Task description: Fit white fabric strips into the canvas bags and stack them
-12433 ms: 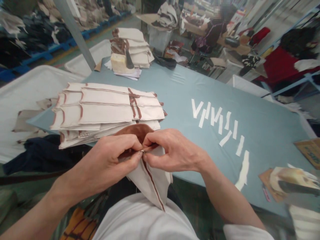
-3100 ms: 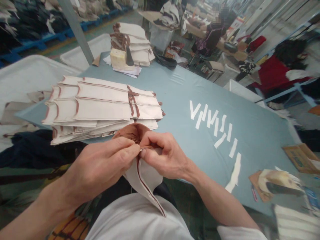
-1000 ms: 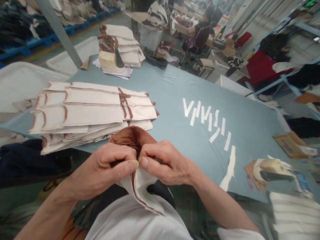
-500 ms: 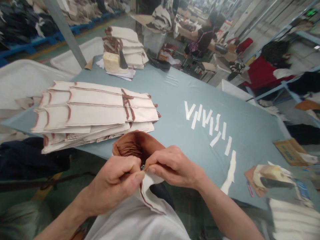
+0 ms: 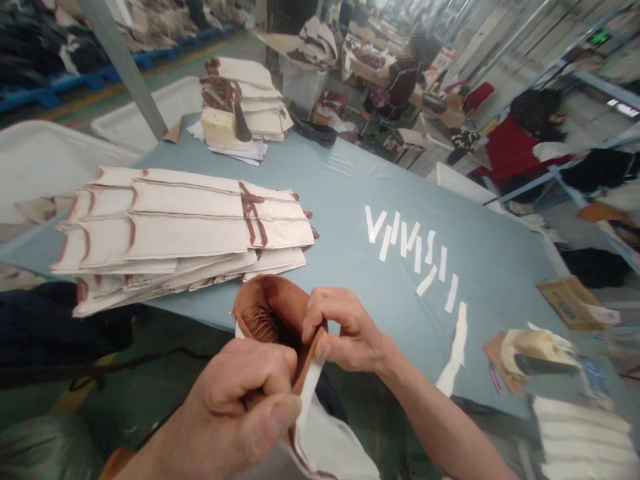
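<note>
"What kind of room is it?"

"A crowded workshop, heaps of cloth along its edges, with a person [image 5: 400, 83] far beyond the hands. Ahead of the hands spreads a blue-green tabletop [image 5: 340, 267]."

"What are the hands doing?"

"Both grip a white fabric pouch [image 5: 311, 387] with a brown lining, held close to the body by the tabletop's near edge. The left hand [image 5: 245, 400] is curled like a loose fist, its thumb pressed on the pouch's rim. The right hand [image 5: 345, 327], a little farther out, pinches that rim between thumb and bent fingers. Between and just beyond them the mouth gapes, showing gathered brown cloth."

"And around them?"

"Ahead and left of the hands lies a wide stack of white pieces [image 5: 195, 233] with brown edging. Beyond it stands a smaller stack [image 5: 257, 100]. Ahead and right of the hands, white strips [image 5: 418, 255] lie scattered; farther right is a cardboard box [image 5: 565, 305]."
</note>
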The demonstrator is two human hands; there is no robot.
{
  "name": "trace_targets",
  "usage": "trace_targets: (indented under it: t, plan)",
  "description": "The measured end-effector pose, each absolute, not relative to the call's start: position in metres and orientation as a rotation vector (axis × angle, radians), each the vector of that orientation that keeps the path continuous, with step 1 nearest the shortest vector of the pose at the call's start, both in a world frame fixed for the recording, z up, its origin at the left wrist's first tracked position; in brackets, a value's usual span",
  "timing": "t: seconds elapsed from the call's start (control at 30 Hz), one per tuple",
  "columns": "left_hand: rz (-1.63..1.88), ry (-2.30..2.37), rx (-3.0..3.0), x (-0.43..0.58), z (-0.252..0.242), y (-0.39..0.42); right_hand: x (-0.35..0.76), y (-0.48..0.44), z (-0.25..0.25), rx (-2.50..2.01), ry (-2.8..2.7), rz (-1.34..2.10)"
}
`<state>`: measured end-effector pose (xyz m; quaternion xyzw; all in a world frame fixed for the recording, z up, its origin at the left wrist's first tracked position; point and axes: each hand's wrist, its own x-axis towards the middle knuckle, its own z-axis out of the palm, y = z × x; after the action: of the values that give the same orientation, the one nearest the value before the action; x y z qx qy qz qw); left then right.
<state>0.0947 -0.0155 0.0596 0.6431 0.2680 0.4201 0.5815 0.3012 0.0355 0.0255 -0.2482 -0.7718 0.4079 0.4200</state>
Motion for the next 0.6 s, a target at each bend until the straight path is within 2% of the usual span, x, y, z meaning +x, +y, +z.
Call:
trace_targets:
  t: [0.2, 0.43, 0.6]
  plan:
    - [0.998, 0.648, 1.605, 0.075, 0.048, -0.005, 0.307, 0.048, 0.027, -0.788, -1.856, 1.028]
    - [1.045, 0.950, 1.615, 0.059, 0.027, 0.006, 0.311, 0.057, 0.033, -0.867, -1.782, 1.180]
    - [0.974, 0.865, 1.559, 0.061, 0.022, 0.007, 0.311, 0.062, 0.030, -0.902, -1.768, 1.285]
